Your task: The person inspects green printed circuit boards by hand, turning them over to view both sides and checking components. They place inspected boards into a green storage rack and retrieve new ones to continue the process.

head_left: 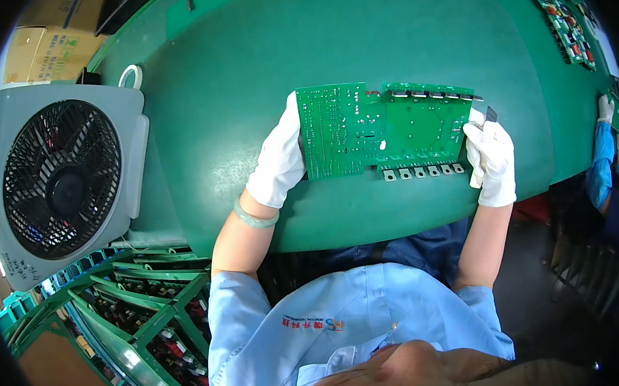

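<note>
A green circuit board (336, 130) is held up over the table, its solder-dotted side facing up. Along its far and near right edges run rows of metal-tabbed components (425, 173). My left hand (279, 155), in a white glove, is closed on the board's left edge; its fingers are partly hidden beneath. At the right edge my gloved right hand (491, 159) grips the board with bent fingers. A small dark, flat piece (491, 114) sticks out beyond that hand's fingers; its kind cannot be made out.
A grey box fan (133, 133) stands at the left on the green table (242, 47). Beside it lies a white ring (130, 77). Cardboard boxes (48, 53) are at far left, green racks of boards (146, 326) below. Another populated board (563, 26) and a co-worker's gloved hand (606, 108) are at right.
</note>
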A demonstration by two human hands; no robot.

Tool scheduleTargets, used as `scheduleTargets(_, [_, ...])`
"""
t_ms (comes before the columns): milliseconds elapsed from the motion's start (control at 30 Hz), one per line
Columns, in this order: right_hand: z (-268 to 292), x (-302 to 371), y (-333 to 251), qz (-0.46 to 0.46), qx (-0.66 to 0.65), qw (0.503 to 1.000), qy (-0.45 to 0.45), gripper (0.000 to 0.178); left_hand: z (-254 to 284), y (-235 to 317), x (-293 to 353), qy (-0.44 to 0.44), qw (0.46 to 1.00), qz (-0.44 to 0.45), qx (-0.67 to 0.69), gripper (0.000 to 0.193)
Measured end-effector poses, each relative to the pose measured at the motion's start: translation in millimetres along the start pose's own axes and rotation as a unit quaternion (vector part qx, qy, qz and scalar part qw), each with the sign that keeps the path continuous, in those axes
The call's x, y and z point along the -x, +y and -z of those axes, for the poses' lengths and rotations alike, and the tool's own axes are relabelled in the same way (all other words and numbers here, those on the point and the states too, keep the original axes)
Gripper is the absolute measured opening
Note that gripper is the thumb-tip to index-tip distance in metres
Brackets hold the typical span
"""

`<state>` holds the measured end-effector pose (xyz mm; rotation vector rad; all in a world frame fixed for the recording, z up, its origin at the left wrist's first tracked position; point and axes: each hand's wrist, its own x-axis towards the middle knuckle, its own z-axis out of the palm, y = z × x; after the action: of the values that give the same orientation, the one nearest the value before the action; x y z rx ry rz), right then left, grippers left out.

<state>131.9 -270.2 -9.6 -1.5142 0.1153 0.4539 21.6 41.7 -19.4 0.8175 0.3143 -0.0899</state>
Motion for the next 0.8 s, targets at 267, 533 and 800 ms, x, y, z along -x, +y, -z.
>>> scheduleTargets(267, [1, -2, 5, 0.022, -0.008, 1.000, 0.001, 0.029, -7, 7, -4, 0.036, 0.999, 0.008, -0.037, 0.049])
scheduleTargets(533, [1, -5, 8, 0.036, -0.003, 0.999, 0.012, 0.034, 4, 16, -10, 0.076, 0.979, 0.087, -0.170, 0.052])
scheduleTargets(800, [-7, -7, 10, 0.049, -0.011, 0.998, 0.040, 0.032, -10, 16, -6, 0.135, 0.962, 0.032, -0.236, 0.049])
